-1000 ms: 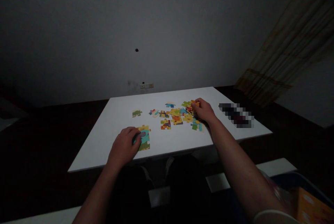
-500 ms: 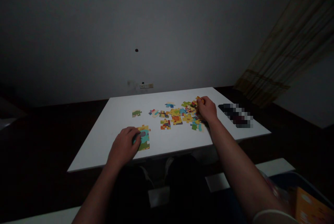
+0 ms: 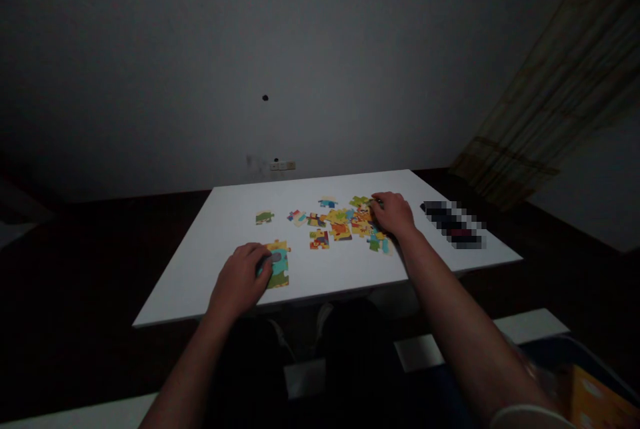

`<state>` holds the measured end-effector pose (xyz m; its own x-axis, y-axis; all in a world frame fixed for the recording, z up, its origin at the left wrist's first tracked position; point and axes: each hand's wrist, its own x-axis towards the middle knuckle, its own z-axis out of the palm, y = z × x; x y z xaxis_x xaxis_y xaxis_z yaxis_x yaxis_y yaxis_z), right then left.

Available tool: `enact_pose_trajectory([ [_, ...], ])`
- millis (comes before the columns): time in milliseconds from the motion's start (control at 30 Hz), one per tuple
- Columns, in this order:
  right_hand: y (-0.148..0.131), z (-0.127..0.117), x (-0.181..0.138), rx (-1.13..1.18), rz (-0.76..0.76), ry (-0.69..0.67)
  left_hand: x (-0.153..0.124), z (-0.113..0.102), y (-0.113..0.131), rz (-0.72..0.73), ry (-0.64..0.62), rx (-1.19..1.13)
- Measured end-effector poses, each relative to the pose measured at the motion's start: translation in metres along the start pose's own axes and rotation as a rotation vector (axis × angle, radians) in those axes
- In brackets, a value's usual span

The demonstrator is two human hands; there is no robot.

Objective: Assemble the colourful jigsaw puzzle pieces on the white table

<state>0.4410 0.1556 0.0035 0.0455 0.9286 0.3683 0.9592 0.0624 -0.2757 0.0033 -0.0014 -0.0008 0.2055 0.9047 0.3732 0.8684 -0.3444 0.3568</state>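
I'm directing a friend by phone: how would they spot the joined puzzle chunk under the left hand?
Start at the white table and go to its near edge, where the left hand rests. Under its fingertips lies the joined puzzle chunk, yellow, teal and green. Unlike the scattered pieces by the right hand, it sits alone, nearer the person.

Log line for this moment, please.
left hand: resting on joined puzzle pieces | right hand: on loose piece pile | table
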Motion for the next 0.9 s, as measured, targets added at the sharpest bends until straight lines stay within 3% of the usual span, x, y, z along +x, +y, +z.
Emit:
enact_pose_trajectory([
  [167, -0.003, -0.003, -0.003, -0.089, 0.015, -0.114, 0.000, -0.003, 0.004, -0.006, -0.005, 0.009],
  [400, 0.001, 0.001, -0.004, -0.013, -0.008, -0.034, 0.000, -0.001, 0.004, -0.007, -0.005, 0.002],
  [600, 0.006, 0.005, -0.001, 0.067, -0.115, -0.054, 0.000, -0.001, 0.005, -0.007, 0.012, -0.015],
  [900, 0.010, 0.013, -0.002, 0.002, -0.009, -0.088, 0.001, -0.004, 0.007, -0.011, -0.007, 0.012],
])
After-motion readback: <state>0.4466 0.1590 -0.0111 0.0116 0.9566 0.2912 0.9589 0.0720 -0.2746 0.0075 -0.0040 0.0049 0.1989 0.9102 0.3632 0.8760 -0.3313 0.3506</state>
